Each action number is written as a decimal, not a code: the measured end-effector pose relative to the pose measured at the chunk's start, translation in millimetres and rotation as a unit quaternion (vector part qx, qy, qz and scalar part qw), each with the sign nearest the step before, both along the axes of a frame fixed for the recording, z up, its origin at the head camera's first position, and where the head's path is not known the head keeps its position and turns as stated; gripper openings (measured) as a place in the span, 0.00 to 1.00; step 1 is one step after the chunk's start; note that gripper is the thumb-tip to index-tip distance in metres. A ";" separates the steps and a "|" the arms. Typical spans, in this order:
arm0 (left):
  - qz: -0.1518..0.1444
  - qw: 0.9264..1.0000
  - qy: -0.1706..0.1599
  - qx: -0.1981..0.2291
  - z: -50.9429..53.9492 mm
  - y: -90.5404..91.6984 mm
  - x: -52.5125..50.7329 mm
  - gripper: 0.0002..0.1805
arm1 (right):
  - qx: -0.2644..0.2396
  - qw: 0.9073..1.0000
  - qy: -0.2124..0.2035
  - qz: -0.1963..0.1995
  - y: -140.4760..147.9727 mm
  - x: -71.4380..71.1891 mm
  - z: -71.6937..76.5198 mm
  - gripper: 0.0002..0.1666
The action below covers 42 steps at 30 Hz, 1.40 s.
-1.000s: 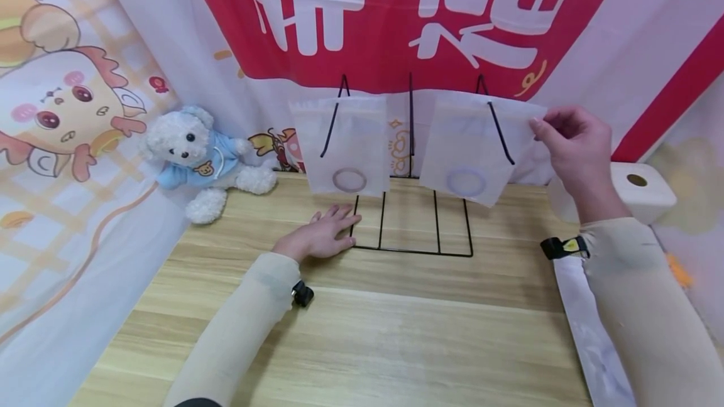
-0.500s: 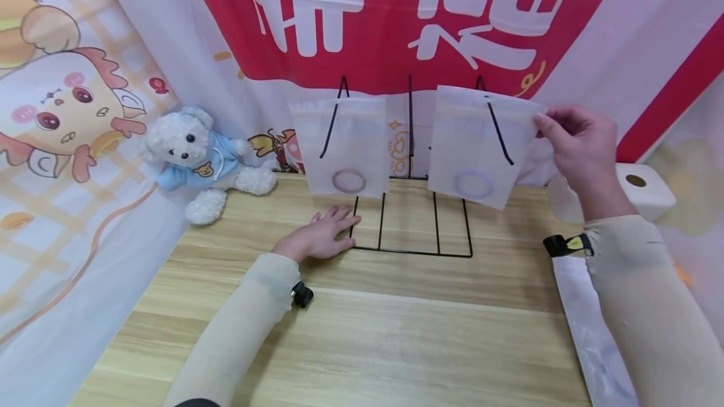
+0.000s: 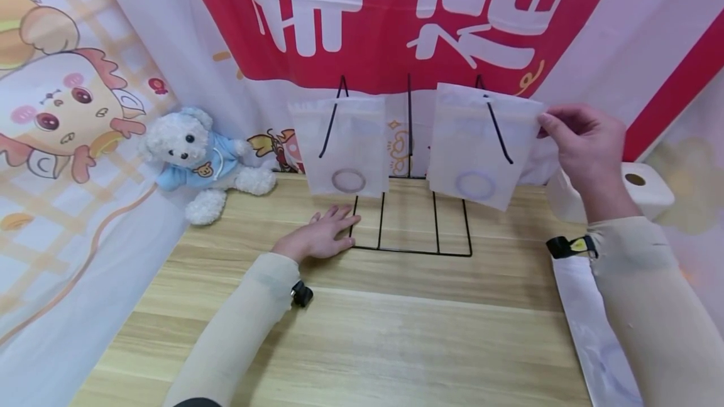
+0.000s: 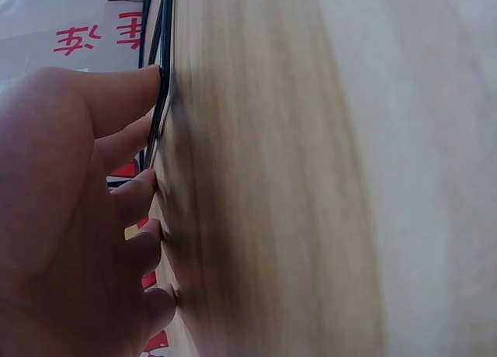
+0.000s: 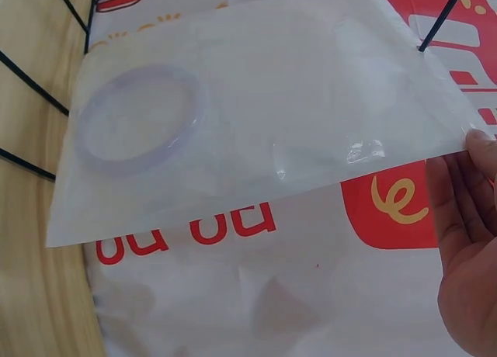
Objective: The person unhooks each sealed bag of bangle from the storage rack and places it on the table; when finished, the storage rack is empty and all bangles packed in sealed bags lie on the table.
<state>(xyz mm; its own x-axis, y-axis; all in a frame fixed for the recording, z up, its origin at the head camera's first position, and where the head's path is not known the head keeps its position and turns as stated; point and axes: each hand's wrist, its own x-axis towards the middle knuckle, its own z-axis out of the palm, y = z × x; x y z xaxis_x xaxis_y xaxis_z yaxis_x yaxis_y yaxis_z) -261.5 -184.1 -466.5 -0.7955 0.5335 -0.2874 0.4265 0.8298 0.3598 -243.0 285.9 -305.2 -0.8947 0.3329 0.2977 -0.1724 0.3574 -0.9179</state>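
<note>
Your right-hand grip (image 3: 591,146) is clamped on the right bag (image 3: 466,143), thumb and fingers pinching it at the upper right edge. This point lies to the side of the right hook (image 3: 499,129), presumably so your fingers stay out of the hook's way while controlling the bag's angle. The bag is at the hook, below its upper end; the black rod meets the film close to the top edge and appears to pass through a hole there. The bag tilts, its right side lower, probably owing to the hold at one edge.

Your left-hand grip (image 3: 319,236) clamps nothing: its fingers are spread apart at the front left corner of the wire rack (image 3: 438,252). The thumb tip meets the wire and the other fingertips rest low, beside the tabletop (image 3: 396,344). This placement likely steadies the light frame against sliding.

The lilac ring (image 5: 116,169) sits low in the right bag, consistent with weight settling beneath a top suspension. For reference, the left bag (image 3: 362,137) hangs at the left hook (image 3: 330,128), nearly level and untouched.
</note>
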 end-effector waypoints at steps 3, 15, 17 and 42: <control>0.002 1.000 -0.006 0.006 0.4 0.6 -0.6 0.38 | 0.005 1.000 0.005 -0.003 0.0 1.6 0.9 0.28; -0.002 0.999 -0.016 0.030 -3.9 -0.9 -6.2 0.39 | 0.022 0.999 0.048 0.013 1.8 7.8 -0.2 0.22; -0.004 1.000 -0.013 0.028 -9.2 -2.7 -9.0 0.39 | 0.023 0.998 0.049 0.012 1.2 10.2 -0.6 0.23; -0.010 0.999 -0.015 0.042 -17.0 -6.3 -11.0 0.40 | 0.037 0.996 0.079 -0.001 -0.7 41.7 -13.5 0.17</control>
<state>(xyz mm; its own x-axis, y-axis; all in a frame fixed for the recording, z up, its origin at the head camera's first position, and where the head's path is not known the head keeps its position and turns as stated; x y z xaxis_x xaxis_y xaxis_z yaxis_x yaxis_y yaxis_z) -272.5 -190.4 -483.5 -0.7765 0.5720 -0.2644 0.4304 0.7879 0.4405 -201.3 285.2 -318.6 -0.8344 0.3073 0.4576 -0.3110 0.4230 -0.8511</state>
